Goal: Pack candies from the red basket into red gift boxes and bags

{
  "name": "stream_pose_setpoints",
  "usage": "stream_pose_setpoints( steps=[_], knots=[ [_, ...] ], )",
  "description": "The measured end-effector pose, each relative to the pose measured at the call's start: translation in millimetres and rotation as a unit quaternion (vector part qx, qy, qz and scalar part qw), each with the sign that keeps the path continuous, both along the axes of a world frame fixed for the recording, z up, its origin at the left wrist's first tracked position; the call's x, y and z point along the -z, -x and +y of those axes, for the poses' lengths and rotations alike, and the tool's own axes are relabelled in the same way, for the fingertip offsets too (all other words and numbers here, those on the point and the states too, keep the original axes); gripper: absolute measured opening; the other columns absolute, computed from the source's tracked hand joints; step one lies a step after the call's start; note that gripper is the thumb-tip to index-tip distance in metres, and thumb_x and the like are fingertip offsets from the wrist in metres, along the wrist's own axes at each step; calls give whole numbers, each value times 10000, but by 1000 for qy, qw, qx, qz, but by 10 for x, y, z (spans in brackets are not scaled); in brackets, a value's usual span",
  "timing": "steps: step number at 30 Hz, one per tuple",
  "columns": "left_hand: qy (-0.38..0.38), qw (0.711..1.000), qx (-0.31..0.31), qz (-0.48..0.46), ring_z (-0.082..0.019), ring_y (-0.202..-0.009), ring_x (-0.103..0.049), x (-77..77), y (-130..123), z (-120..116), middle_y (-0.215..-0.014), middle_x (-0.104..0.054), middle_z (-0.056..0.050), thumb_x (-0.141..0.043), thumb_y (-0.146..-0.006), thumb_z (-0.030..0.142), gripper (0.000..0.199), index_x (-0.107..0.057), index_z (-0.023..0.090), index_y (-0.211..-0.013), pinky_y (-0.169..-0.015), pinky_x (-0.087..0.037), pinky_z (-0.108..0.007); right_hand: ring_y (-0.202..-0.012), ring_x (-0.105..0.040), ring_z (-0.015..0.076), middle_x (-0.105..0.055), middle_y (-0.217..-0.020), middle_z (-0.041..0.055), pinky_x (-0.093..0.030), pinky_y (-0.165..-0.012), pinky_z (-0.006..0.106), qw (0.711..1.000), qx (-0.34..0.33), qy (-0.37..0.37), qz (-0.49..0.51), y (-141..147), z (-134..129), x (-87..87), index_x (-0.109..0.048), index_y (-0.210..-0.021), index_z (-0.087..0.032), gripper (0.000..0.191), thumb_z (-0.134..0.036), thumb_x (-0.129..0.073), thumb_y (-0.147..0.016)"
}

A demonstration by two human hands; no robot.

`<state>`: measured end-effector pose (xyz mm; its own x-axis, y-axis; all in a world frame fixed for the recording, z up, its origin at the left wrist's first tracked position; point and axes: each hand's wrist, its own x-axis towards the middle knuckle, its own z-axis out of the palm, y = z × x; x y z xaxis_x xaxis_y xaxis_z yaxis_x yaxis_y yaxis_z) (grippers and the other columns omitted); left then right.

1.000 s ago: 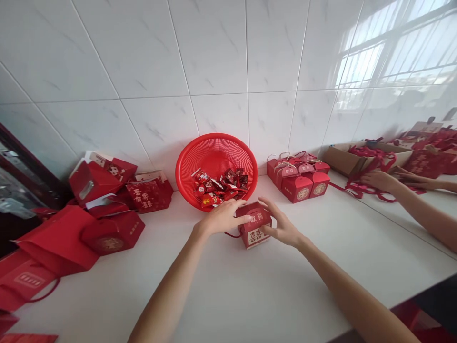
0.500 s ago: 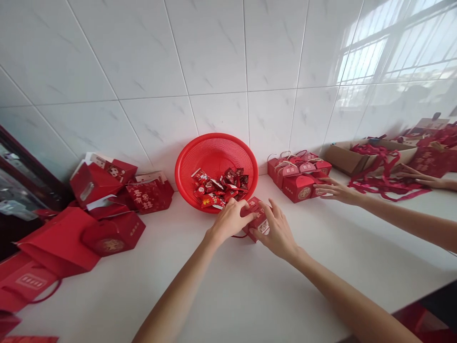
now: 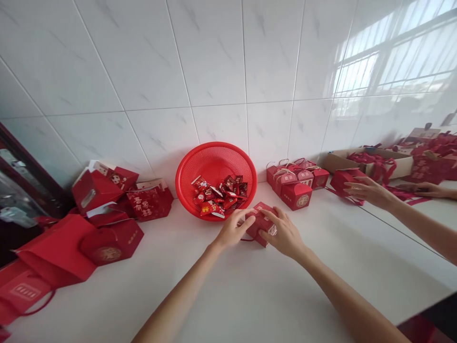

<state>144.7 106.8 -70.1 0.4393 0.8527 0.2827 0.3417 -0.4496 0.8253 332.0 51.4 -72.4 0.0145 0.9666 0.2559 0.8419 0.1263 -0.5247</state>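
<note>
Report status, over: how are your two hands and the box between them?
Left hand and right hand at red box. Box on table. Basket close behind, left.

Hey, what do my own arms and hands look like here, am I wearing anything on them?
Your left hand and right hand are bare, without gloves. No rings or watch show, and no sleeves cover the visible forearms.

Basket [image 3: 216, 149] solid red; wall [image 3: 157, 62] white w/ grey veins
</note>
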Motion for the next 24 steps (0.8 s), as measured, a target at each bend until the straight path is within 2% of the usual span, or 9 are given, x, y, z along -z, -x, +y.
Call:
stream_pose_setpoints(
  steps=[2, 4, 6, 8, 12, 14, 16, 19, 24],
  knots=[
    [45, 997, -28, -56, -249, -1137, -628, 174, 42, -81, -1315, -635, -112, -520, -887, 574, 551, -617, 219, -1297, -985, -504, -377, -1202, -582, 323, -533, -1378, 119, -508, -968, 489, 999, -41, 1, 30, -178, 38, -50, -564, -1391, -313, 641, -265, -687, -763],
    [82, 992, -62, -77, -267, -1157, -622, 344, 91, -179, -1284, -651, -127, -538, -862, 580, 559, -634, 189, -1250, -1007, -492, -390, -1100, -628, 276, -574, -1313, 97, -540, -918, 436, 991, -110, 8, 70, -426, 65, -117, -603, -1347, -303, 633, -233, -701, -725],
    [102, 990, -64, -75, -273, -1127, -633, 471, 125, -260, -1227, -676, -123, -555, -853, 551, 491, -674, 185, -1158, -1007, -491, -395, -1114, -624, 278, -600, -1289, 84, -562, -888, 413, 982, -157, 27, 103, -721, 57, -210, -646, -1291, -303, 617, -239, -731, -683],
    [104, 991, -47, -70, -269, -1096, -642, 533, 131, -306, -1180, -689, -107, -550, -861, 518, 415, -702, 198, -1077, -987, -499, -385, -1170, -603, 303, -622, -1299, 80, -574, -878, 417, 978, -157, 50, 125, -1027, -5, -315, -667, -1266, -310, 595, -285, -750, -678],
    [82, 996, -4, -38, -248, -1012, -654, 528, 89, -321, -1049, -703, -88, -555, -865, 491, 333, -728, 213, -929, -936, -515, -355, -1195, -606, 358, -666, -1295, 93, -586, -877, 436, 981, -61, 34, 178, -1583, -238, -423, -676, -1255, -277, 595, -441, -780, -693],
    [70, 997, 9, -26, -239, -983, -654, 512, 70, -318, -1014, -703, -82, -556, -867, 478, 314, -727, 216, -893, -915, -521, -345, -1156, -628, 372, -674, -1282, 111, -595, -854, 447, 981, 2, 6, 194, -1819, -321, -367, -693, -1225, -256, 624, -507, -800, -663],
    [62, 998, 11, -20, -235, -973, -654, 501, 64, -320, -1000, -702, -78, -549, -871, 462, 301, -726, 218, -886, -898, -526, -341, -1198, -598, 391, -634, -1345, 137, -594, -830, 462, 977, 63, -54, 196, -2025, -330, -249, -711, -1180, -245, 638, -509, -823, -610],
    [57, 998, 10, -6, -233, -963, -657, 489, 66, -331, -995, -701, -73, -545, -877, 446, 287, -726, 223, -872, -884, -528, -344, -1272, -539, 402, -581, -1411, 153, -542, -909, 520, 968, 125, -141, 163, -2244, -201, -42, -717, -1134, -237, 578, -423, -802, -592],
    [48, 999, 17, 12, -230, -952, -663, 475, 69, -344, -987, -695, -74, -542, -882, 427, 277, -721, 223, -831, -860, -533, -334, -1318, -483, 388, -605, -1297, 150, -411, -1063, 545, 961, 214, -145, 97, -2293, 184, 156, -695, -1141, -209, 569, -353, -740, -593]
  ],
)
